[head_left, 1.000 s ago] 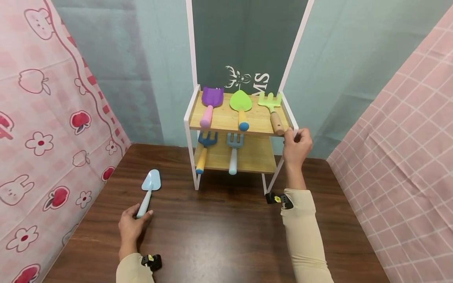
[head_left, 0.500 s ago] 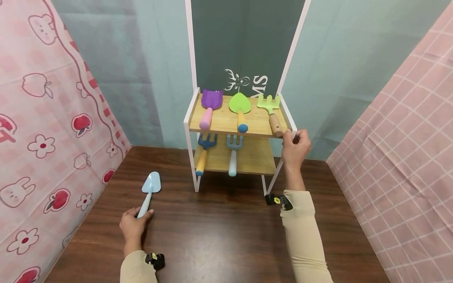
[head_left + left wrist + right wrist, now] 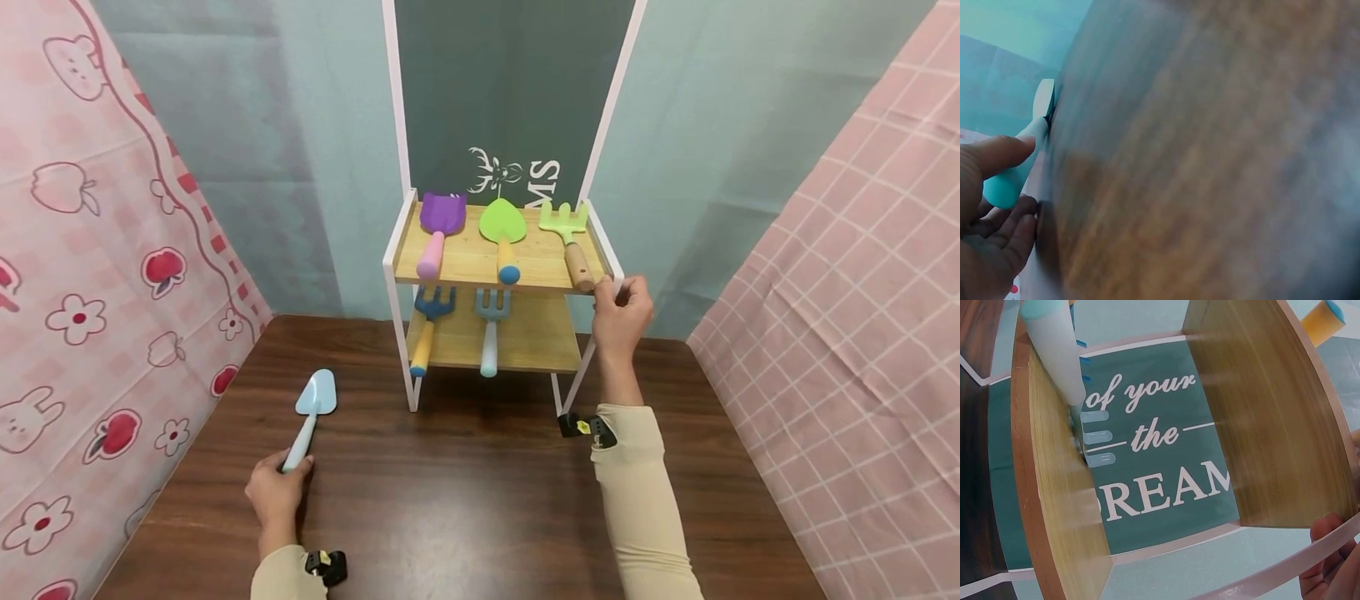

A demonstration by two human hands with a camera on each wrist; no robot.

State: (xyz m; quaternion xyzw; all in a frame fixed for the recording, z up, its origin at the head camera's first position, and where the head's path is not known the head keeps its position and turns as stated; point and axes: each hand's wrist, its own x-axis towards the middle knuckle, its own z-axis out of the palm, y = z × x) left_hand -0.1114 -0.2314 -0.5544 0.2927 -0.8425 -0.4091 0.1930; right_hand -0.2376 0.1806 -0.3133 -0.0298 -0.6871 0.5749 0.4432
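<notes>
My left hand (image 3: 276,493) pinches the handle end of a light blue trowel (image 3: 316,393) at the table's left side. In the left wrist view, the thumb lies along the handle (image 3: 1009,182) and the other fingers curl beneath it. My right hand (image 3: 622,317) grips the front right corner of a two-tier shelf (image 3: 465,265). On its top tier lie a purple shovel (image 3: 442,215) with a pink handle, a green trowel (image 3: 502,221), and a green rake (image 3: 564,222) with a wooden handle, close to my right fingers.
The lower tier bears a dark blue fork (image 3: 435,303) with a yellow handle and a grey-blue fork (image 3: 492,305). A dark green panel (image 3: 513,92) with white print rises behind. Pink patterned cloths (image 3: 82,275) flank the brown table (image 3: 450,492).
The head view shifts slightly, so everything appears a little lower and further left. My left thumb draws in closer to the trowel handle. My right hand keeps its hold on the shelf corner.
</notes>
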